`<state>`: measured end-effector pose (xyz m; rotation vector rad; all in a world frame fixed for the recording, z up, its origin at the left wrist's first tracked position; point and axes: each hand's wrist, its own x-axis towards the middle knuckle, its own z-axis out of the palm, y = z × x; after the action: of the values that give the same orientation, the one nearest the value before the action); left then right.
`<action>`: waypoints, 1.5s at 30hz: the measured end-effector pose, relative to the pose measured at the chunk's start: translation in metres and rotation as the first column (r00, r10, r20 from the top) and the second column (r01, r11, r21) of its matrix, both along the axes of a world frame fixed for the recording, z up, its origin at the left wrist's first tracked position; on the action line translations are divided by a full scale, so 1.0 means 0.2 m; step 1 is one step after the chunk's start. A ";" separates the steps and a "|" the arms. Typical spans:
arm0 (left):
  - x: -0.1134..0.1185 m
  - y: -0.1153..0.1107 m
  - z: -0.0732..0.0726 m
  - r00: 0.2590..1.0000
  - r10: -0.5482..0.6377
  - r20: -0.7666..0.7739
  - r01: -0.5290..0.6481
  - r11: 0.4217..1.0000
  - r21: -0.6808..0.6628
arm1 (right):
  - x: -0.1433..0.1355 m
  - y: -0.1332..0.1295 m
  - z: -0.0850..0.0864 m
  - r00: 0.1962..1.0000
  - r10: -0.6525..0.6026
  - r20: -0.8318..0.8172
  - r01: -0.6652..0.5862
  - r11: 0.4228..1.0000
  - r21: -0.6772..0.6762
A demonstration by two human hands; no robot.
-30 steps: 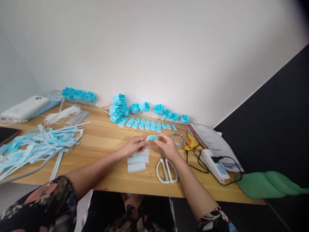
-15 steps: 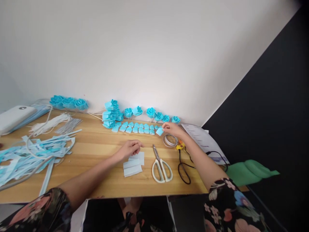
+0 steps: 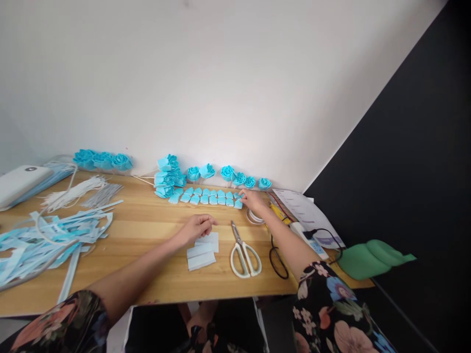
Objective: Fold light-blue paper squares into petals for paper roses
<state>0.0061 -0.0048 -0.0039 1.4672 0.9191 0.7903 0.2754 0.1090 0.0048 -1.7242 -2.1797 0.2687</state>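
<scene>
A blue petal piece (image 3: 238, 203), likely light, soft and best pinched by its edge, lies at my bent right hand (image 3: 253, 201), its hold unclear; my half-open left hand (image 3: 200, 228) looks empty.

Nine separate blue roses (image 3: 227, 173): three far left, two mid-row, four at the right; beside them one rose cluster (image 3: 167, 177), too overlapped to count. Eight cut petals (image 3: 213, 200) in front, the back row partly hidden. One pair of scissors (image 3: 240, 243), one power bank (image 3: 22, 186), one glue gun (image 3: 281, 214), one wire coil (image 3: 256, 219)
</scene>
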 end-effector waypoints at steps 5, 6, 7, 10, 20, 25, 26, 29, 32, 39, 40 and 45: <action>0.00 0.00 -0.01 1.000 0.002 -0.002 -0.002 1.000 -0.003 | 0.01 -0.02 0.00 1.000 -0.016 0.007 0.015 0.996 0.083; 0.00 0.01 -0.01 1.000 0.004 -0.003 -0.004 1.000 -0.001 | 0.02 -0.03 0.00 1.000 -0.020 0.007 0.019 0.995 0.095; 0.00 0.01 -0.01 1.000 0.005 -0.004 -0.005 1.000 0.001 | 0.03 -0.04 0.00 1.000 -0.021 0.009 0.020 0.994 0.103; 0.00 0.00 -0.01 1.000 0.009 -0.010 -0.009 1.000 0.001 | 0.07 -0.06 0.02 1.000 0.007 0.029 -0.010 0.996 0.088; 0.00 -0.01 -0.02 0.999 -0.009 -0.053 0.010 1.000 0.016 | 0.06 -0.14 0.02 0.978 0.123 0.167 -0.133 0.990 0.050; 0.00 -0.01 0.00 0.998 -0.018 -0.068 0.020 1.000 0.019 | 0.04 -0.14 0.01 0.968 0.150 0.200 -0.165 0.984 0.065; 0.00 -0.01 -0.01 0.997 -0.018 -0.069 0.020 1.000 0.020 | 0.04 -0.14 0.01 0.967 0.153 0.204 -0.170 0.983 0.066; 0.00 0.00 -0.02 0.998 -0.014 -0.066 0.015 1.000 0.022 | 0.04 -0.13 0.01 0.964 0.154 0.219 -0.173 0.982 0.071; 0.00 0.00 -0.02 0.998 -0.022 -0.065 0.023 0.999 0.023 | 0.04 -0.13 0.01 0.962 0.146 0.232 -0.167 0.983 0.074; 0.00 -0.01 -0.01 0.998 -0.007 -0.055 0.009 1.000 0.022 | 0.02 -0.15 0.04 0.968 0.118 0.222 -0.144 0.984 0.106; 0.00 0.00 0.00 0.999 0.004 -0.047 -0.003 1.000 0.025 | 0.01 -0.16 0.05 0.970 0.112 0.214 -0.139 0.984 0.114; -0.03 0.03 0.02 0.991 0.130 0.040 -0.131 0.991 0.035 | -0.10 -0.28 0.10 0.980 0.132 0.146 -0.153 0.979 0.138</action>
<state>0.0004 0.0011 -0.0008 1.4299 0.9839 0.9329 0.2555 0.0537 0.0240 -1.5492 -2.3603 0.0230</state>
